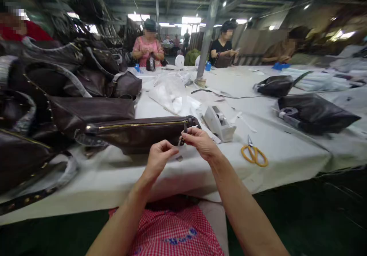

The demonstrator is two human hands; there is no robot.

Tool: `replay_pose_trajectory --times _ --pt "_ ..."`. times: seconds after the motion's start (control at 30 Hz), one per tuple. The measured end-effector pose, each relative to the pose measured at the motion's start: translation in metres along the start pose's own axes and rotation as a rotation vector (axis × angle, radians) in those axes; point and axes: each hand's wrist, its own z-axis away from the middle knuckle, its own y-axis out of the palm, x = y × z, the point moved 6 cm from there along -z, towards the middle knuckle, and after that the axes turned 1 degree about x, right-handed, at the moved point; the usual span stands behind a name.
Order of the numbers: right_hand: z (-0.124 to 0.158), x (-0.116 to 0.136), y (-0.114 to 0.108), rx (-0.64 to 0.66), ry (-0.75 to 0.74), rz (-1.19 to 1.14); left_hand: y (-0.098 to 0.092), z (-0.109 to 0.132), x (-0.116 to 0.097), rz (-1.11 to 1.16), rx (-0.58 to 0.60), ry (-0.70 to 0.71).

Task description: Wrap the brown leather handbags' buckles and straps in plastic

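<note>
A dark brown leather handbag [143, 135] lies on the white-covered table in front of me, its gold zipper [140, 124] running along the top. At the zipper's right end hangs a dark leather zipper pull [182, 139]. My right hand [200, 141] is closed in a pinch on this pull. Just left of it, my left hand [162, 154] has thumb and forefinger pressed together in front of the bag; what they hold, if anything, is too small to make out. A small greyish scrap [179, 158] lies on the cloth below the hands.
Dark handbags [94, 109] with wrapped straps pile up at left. A tape dispenser [219, 124] and yellow-handled scissors [254, 155] lie to the right. Clear plastic [169, 89] sits behind the bag, near a metal post [209, 34]. Other people work across the table.
</note>
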Motion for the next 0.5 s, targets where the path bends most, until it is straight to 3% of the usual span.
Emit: replay_pose_trajectory --times 0.5 --pt "-0.006 -0.003 -0.002 0.014 -0.018 0.074 0.0 -0.006 0.012 0.195 0.009 -0.135"
